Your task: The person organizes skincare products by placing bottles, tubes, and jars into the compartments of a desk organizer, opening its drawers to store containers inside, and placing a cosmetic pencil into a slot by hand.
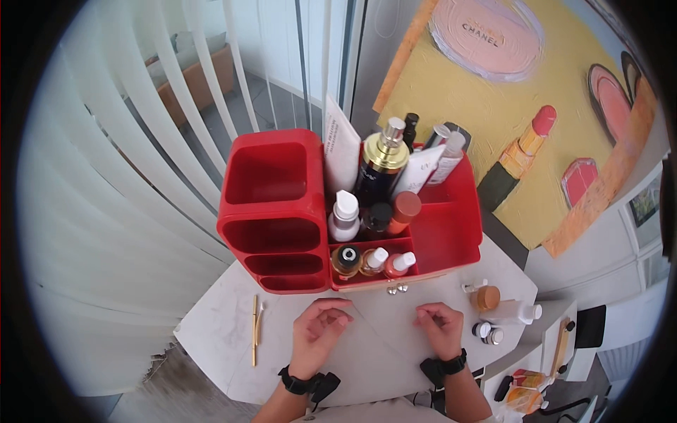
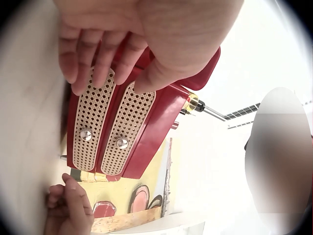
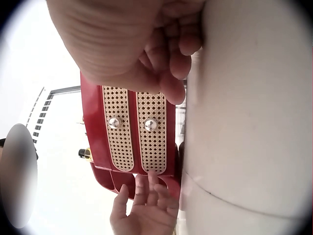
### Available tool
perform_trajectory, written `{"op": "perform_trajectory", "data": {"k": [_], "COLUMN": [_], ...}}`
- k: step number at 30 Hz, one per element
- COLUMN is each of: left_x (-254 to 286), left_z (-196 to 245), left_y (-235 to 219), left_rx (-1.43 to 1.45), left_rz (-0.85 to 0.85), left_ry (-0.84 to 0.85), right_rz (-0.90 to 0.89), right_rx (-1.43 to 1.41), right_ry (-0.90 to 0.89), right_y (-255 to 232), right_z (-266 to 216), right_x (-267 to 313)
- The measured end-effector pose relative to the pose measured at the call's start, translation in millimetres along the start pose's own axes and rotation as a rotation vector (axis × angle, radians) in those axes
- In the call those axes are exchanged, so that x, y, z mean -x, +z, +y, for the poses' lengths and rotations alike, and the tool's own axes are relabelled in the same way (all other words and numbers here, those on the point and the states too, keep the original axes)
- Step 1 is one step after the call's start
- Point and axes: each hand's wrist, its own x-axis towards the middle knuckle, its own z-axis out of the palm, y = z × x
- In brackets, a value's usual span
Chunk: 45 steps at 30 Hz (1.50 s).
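Observation:
My left hand (image 1: 319,330) rests over the white table in front of a red cosmetics organizer (image 1: 310,204), fingers loosely bent and holding nothing. To its right, my right hand (image 1: 441,328) is also relaxed with nothing in it. Both wrist views show the organizer's front, with two woven-cane drawer fronts (image 2: 93,122) and round silver knobs (image 3: 150,125). Upright in its compartments stand a black bottle with a gold collar (image 1: 384,166), a white tube (image 1: 341,151), a white-capped bottle (image 1: 345,218) and several small bottles.
Left of the hands lie two thin gold sticks (image 1: 254,331). On the right stand an orange-brown capped jar (image 1: 485,298), a white bottle (image 1: 511,311) and small dark-and-silver jars (image 1: 493,336). A makeup painting (image 1: 508,141) leans behind; vertical blinds (image 1: 127,211) hang at left.

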Motion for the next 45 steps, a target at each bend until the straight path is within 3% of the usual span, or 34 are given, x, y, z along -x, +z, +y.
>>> {"op": "perform_trajectory", "data": {"k": [9, 12, 20, 22, 28, 30, 33, 36, 38, 45], "left_x": [-4.3, -8.0, -14.7, -16.8, -19.6, -20.1, -18.2, -19.3, -19.6, -20.6], "left_z": [-4.4, -11.1, -16.1, -18.4, -26.0, -25.1, -25.4, -24.4, -24.6, -24.9], "left_y": [3.0, -1.3, -14.5, -16.5, -18.6, -22.9, -18.6, -16.1, -16.5, -16.5], "left_rx": [-0.210, -0.164, -0.205, -0.227, -0.300, -0.316, -0.332, -0.323, -0.322, -0.313], "left_rz": [0.070, 0.073, -0.003, -0.014, -0.027, -0.010, 0.005, 0.002, -0.026, -0.033], "left_ry": [0.058, 0.089, 0.060, 0.072, 0.090, 0.108, 0.107, 0.114, 0.113, 0.110], "right_rz": [-0.045, -0.041, -0.091, -0.003, 0.186, 0.705, 0.939, 0.853, 0.393, 0.377], "right_rx": [-0.058, -0.073, -0.058, -0.068, 0.004, 0.099, 0.167, 0.240, 0.081, 0.115], "right_ry": [-0.076, -0.112, -0.195, -0.412, -0.549, -0.628, -0.526, -0.447, -0.201, -0.153], "right_y": [-0.4, 0.0, 10.2, 9.1, -37.6, -79.1, -135.5, -161.4, -170.7, -163.1], "right_z": [4.3, 5.3, -1.5, -13.8, -47.2, -36.2, -26.8, -11.7, 10.7, 19.2], "right_x": [-0.8, -9.1, 4.7, 22.2, 80.8, 90.7, 76.0, 62.1, 53.5, 52.8]}}
